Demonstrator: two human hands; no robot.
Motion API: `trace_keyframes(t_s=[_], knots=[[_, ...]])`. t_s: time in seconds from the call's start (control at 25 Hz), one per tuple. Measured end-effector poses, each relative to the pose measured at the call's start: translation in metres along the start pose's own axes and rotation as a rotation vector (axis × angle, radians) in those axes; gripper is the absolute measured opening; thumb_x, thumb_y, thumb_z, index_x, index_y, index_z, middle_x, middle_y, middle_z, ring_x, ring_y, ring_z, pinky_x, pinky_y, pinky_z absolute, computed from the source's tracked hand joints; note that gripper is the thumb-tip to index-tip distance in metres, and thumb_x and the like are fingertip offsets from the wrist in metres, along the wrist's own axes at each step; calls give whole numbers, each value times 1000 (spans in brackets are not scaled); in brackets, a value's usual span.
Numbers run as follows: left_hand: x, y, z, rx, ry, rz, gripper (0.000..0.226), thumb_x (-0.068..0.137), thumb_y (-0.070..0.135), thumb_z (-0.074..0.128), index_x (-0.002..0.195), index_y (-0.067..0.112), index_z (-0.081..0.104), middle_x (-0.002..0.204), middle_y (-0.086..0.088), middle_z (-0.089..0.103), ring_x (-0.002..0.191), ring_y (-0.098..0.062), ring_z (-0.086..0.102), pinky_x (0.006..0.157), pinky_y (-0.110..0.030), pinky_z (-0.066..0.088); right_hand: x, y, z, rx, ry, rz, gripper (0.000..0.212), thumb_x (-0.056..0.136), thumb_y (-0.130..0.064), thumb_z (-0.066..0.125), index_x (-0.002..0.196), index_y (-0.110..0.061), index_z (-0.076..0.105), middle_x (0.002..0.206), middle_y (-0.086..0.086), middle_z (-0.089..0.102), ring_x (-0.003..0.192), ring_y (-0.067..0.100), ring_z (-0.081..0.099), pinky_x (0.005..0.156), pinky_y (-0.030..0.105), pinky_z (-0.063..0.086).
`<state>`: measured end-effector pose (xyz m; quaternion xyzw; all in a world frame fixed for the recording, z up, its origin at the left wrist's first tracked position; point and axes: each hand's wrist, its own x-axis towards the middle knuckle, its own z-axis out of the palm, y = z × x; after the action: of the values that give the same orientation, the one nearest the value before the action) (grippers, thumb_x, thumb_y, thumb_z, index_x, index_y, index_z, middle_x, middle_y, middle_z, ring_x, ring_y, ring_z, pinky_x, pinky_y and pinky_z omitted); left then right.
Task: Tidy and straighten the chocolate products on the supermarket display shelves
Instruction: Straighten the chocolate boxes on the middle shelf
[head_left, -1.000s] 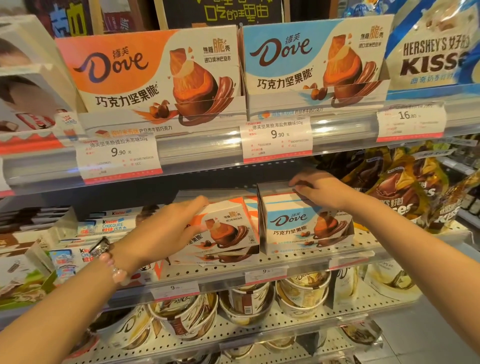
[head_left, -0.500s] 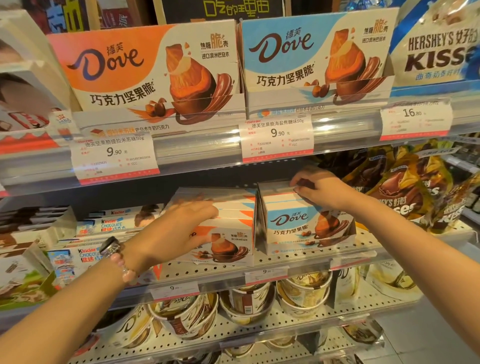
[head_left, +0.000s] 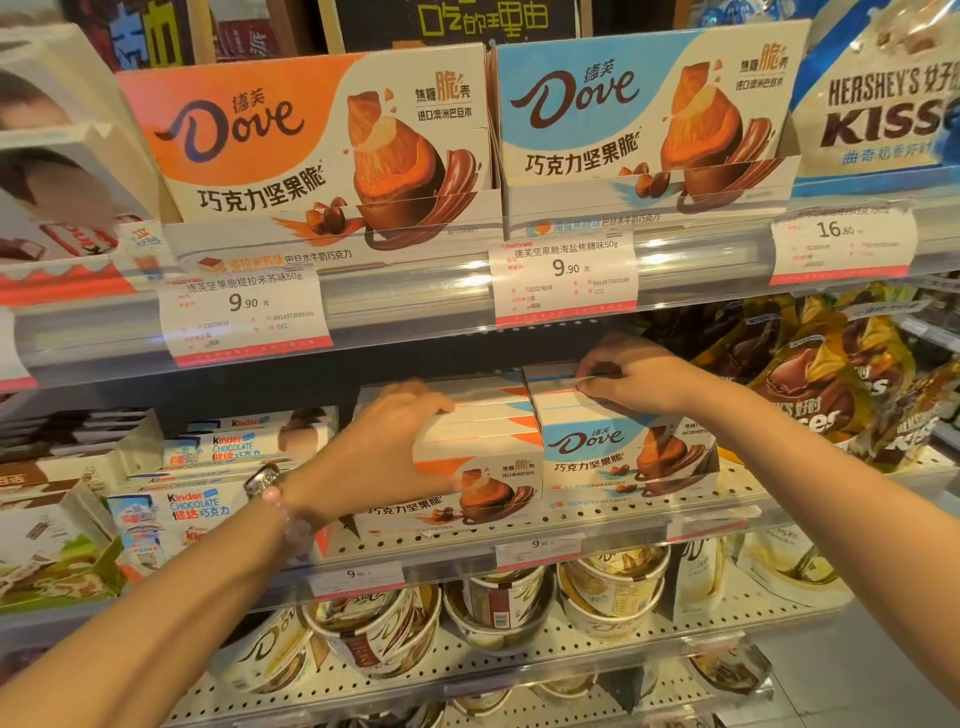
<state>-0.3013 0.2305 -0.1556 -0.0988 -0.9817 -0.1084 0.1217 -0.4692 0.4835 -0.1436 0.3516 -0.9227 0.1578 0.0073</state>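
- Dove chocolate boxes: two stacks side by side near the front edge of the middle shelf (head_left: 519, 535), the orange Dove stack (head_left: 483, 467) on the left, the blue Dove stack (head_left: 623, 447) touching it on the right.
- Step in hand, as a judgement: squaring up the tops of both stacks so the boxes sit flush and face forward.
- Left hand (head_left: 384, 447) laid over the upper left part of the orange stack, fingers fairly straight and together, pressing rather than gripping; blurred, so exact contact hard to tell.
- Right hand (head_left: 628, 379) on the top back of the blue stack, fingers curled, pinching the edge of the topmost box.
- Next move likely calls for a gentle push back and inward, with light pressure to avoid tipping thin boxes.
- Beyond the stacks: Kinder boxes (head_left: 208, 457) toward the shelf's left end, Hershey's bags (head_left: 831, 384) toward its right end.
- Above, on the upper shelf's front edge, price tags (head_left: 566, 275) under larger Dove display cartons (head_left: 322, 150).
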Motion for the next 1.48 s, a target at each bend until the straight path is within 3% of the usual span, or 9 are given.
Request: trace_keyframes(t_s=[0.16,0.24,0.4,0.56,0.8,1.0,1.2,1.36,1.48], knots=[[11,-1,-2,6,-82,-41,61,62,72,64,110,35,54,100,19,55,94,-1,51,69,-14,42,-5,4,-2,-183,20,37,37,88,-54,45,97,-24,65,104,-5,51,97,14,50,82,32,45],[13,0,6,31,-64,-89,61,70,76,50,115,35,53,105,15,56,102,-5,49,78,-21,43,-8,6,2,-93,19,66,35,90,-50,45,100,-23,65,112,-3,49,103,15,48,88,35,44],[12,-1,13,39,4,-218,46,91,55,37,126,28,52,130,5,54,126,-19,38,105,-45,33,-14,8,9,9,57,52,27,92,-41,47,103,-21,62,122,0,47,113,19,45,96,41,39],[11,1,12,41,18,-217,45,90,52,44,127,27,51,131,2,53,125,-19,39,103,-42,31,-20,6,10,9,150,-26,17,91,-36,52,96,-21,57,117,2,50,112,21,47,96,43,39],[10,6,9,59,89,-302,48,91,49,46,131,23,49,135,-3,47,130,-25,32,109,-51,22,-35,2,8,-133,503,-88,29,94,-28,50,111,-7,61,114,11,60,108,30,53,98,39,30],[6,10,4,10,200,-296,37,94,40,45,125,21,53,125,-2,54,122,-23,41,105,-50,29,-45,4,4,-158,823,-63,35,88,-24,46,107,-1,63,89,20,65,87,40,59,89,39,27],[-9,16,-3,-68,399,-302,33,95,32,45,118,10,55,114,-6,56,114,-28,47,101,-51,34,-52,4,8,-176,1072,-163,42,98,-37,32,97,-2,55,74,18,58,74,31,52,77,38,27],[-25,22,-7,-135,493,-182,26,95,24,49,120,16,52,109,12,43,106,-1,31,95,-39,33,-52,0,8,-180,1187,-329,39,100,-40,28,97,-6,47,73,17,57,76,24,42,75,37,28],[-39,28,-9,-113,533,-103,25,92,20,49,117,17,53,111,7,51,106,4,27,92,-31,27,-53,-2,10,-194,1184,-393,43,100,-39,29,103,-3,52,83,19,63,86,23,45,80,38,29]])
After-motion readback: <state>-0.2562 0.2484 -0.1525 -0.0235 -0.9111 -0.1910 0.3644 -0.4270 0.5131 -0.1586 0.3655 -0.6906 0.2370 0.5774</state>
